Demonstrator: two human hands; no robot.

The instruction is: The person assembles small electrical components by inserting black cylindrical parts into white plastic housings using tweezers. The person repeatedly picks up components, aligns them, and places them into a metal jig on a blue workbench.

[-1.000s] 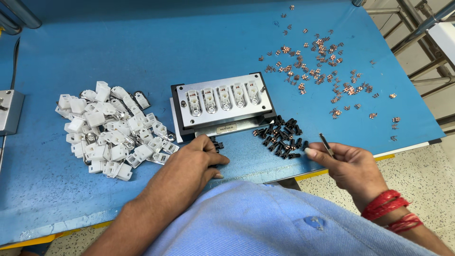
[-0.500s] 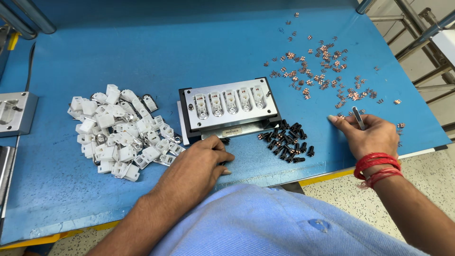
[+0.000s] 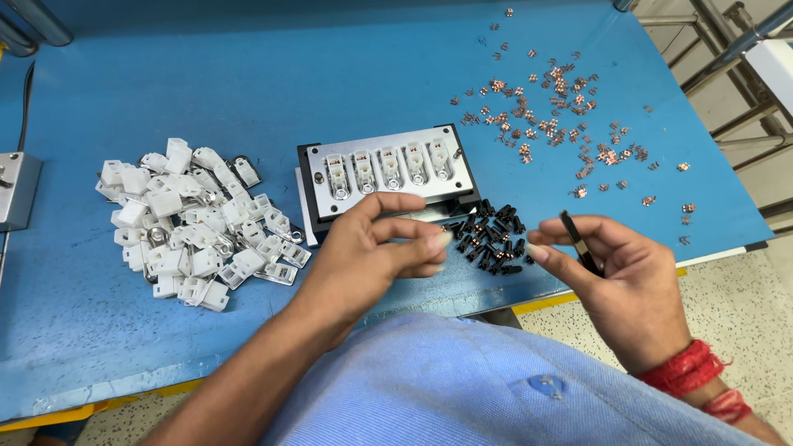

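Observation:
My left hand (image 3: pixel 372 252) hovers in front of a metal jig plate (image 3: pixel 388 173) that has a row of several pockets with white parts seated in them. Its fingers are curled, thumb and fingertips pinched near a small part too tiny to make out. My right hand (image 3: pixel 615 281) is raised at the right and holds dark tweezers (image 3: pixel 578 241) between thumb and fingers. Between both hands lies a small heap of black plastic pieces (image 3: pixel 487 235) on the blue table (image 3: pixel 206 83).
A pile of white plastic housings (image 3: pixel 190 223) lies left of the jig. Scattered copper-coloured contacts (image 3: pixel 562 107) cover the table's back right. A grey metal block (image 3: pixel 16 190) stands at the left edge. The table's yellow front edge (image 3: pixel 545 301) runs close to my body.
My right hand came back from the copper contacts toward the black pieces with the tweezers. My left hand lifted off the table and turned its fingers toward the right hand.

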